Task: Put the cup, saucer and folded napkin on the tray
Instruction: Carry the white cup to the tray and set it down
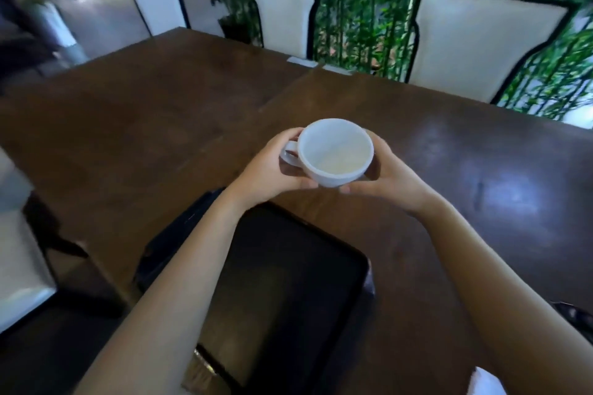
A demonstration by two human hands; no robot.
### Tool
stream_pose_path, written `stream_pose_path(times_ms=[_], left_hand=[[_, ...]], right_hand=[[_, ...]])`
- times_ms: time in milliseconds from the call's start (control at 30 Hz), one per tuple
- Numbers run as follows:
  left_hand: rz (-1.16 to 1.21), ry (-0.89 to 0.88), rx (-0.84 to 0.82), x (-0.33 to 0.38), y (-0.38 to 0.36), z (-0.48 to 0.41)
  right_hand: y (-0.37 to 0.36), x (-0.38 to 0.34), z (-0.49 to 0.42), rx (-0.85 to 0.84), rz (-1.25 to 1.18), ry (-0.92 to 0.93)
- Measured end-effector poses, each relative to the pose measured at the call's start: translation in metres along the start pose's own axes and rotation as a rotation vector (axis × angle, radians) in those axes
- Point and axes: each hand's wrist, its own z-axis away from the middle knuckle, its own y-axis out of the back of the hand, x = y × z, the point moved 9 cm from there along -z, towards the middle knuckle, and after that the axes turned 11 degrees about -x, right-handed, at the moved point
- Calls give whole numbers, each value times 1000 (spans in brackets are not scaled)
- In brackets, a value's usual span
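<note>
Table: the long dark wooden table (449,154) fills your view, glossy, with white high-backed chairs (481,42) along the far side and green foliage behind them.
Tray: the black tray (288,282) sits at the near edge right under your forearms, and its surface looks bare, nothing on it yet by my read.
Cup: you've got the white ceramic cup (335,154) up in the air, just beyond the far rim of the tray, open and empty, handle pointing to your left.
Left hand: your left hand (272,170) wraps the handle side, fingers curled and pressed against the wall.
Right hand: your right hand (388,170) cups the opposite side, fingers closed on the wall, thumb low near the base.
Handling: glazed ceramic, so expect it stiff, a bit slick and chippable; the two-sided hold on the body looks secure, and a gentle, flat set-down matters.
Saucer and napkin: not clearly in sight; a white scrap (484,382) at the bottom right corner is too cut off to name.
</note>
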Motion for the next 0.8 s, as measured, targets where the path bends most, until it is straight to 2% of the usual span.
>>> stream_pose_path(times_ms=[200, 400, 800], left_hand=[[22, 174, 71, -88, 36, 43], [24, 296, 102, -157, 39, 76], [51, 381, 59, -226, 25, 102]], right_hand=[[-82, 30, -47, -108, -79, -60], [-146, 57, -65, -193, -108, -102], [-203, 116, -70, -251, -72, -264]])
